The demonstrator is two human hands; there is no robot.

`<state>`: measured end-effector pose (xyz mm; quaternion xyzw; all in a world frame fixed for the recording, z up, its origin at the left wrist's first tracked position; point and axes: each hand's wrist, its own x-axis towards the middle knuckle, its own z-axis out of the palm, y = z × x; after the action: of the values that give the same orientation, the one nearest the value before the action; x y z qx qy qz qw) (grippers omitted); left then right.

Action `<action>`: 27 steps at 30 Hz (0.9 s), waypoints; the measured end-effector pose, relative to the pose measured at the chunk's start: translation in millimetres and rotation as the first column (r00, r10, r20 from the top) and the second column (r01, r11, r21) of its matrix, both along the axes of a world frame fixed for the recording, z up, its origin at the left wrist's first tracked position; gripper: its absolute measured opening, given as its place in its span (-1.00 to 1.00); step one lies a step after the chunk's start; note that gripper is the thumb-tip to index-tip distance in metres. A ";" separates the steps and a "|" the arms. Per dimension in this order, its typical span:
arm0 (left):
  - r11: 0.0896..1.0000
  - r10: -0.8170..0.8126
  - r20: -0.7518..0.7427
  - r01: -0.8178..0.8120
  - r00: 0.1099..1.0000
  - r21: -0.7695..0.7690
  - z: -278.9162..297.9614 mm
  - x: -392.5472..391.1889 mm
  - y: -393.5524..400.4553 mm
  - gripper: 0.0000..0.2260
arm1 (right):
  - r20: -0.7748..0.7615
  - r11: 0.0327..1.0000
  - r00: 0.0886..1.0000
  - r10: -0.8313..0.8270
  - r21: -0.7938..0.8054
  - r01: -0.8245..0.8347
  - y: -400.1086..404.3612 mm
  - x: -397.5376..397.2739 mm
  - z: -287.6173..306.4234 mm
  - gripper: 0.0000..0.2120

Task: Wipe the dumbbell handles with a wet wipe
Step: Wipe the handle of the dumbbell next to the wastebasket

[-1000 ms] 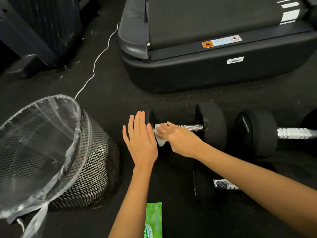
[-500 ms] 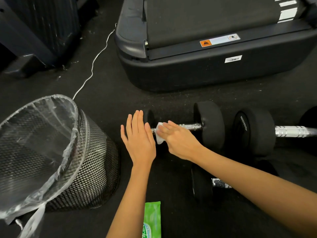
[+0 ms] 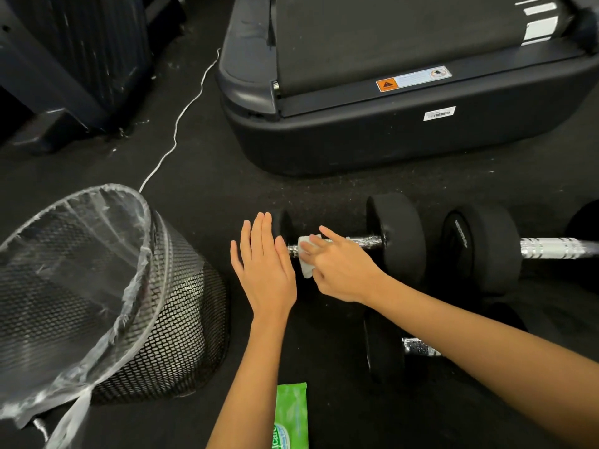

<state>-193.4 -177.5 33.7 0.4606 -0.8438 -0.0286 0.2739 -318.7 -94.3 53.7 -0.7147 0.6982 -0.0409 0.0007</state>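
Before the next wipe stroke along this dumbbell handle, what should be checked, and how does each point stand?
1. Wet wipe on the handle: ok, pressed there by the right hand.
2. Left hand steadying the near weight end: ok, flat against it.
3. Handle path toward the far weight free: ok.
4. Wipe still moist: cannot tell.
5. Bin within reach: ok.
6. Spare wipes pack nearby: ok.

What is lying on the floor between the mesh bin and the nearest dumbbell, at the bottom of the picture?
In the head view, a green wet-wipe pack lies on the black floor between the mesh bin and the nearest dumbbell; the left forearm crosses above it.
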 end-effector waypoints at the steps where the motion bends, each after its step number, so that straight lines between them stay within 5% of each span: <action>1: 1.000 0.004 -0.003 -0.004 1.000 -0.002 -0.1 0.0 0.2 -0.57 | 0.008 1.000 1.000 -0.014 -0.011 0.014 0.4 0.6 0.0 -0.55; 16: 1.000 -0.001 -0.024 0.001 1.000 0.006 1.5 -1.8 0.3 -0.56 | 0.056 0.997 0.997 0.057 -0.056 -0.054 5.0 3.6 -20.1 -0.48; 27: 1.000 0.000 -0.014 0.000 1.000 -0.003 1.7 -0.6 1.1 -0.56 | 0.190 0.996 0.981 -0.048 -0.059 0.060 5.6 3.0 -17.4 -0.53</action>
<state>-194.0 -176.3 35.4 0.4598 -0.8420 -0.0306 0.2803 -315.7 -88.7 36.2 -0.6881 0.7125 -0.1307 0.0426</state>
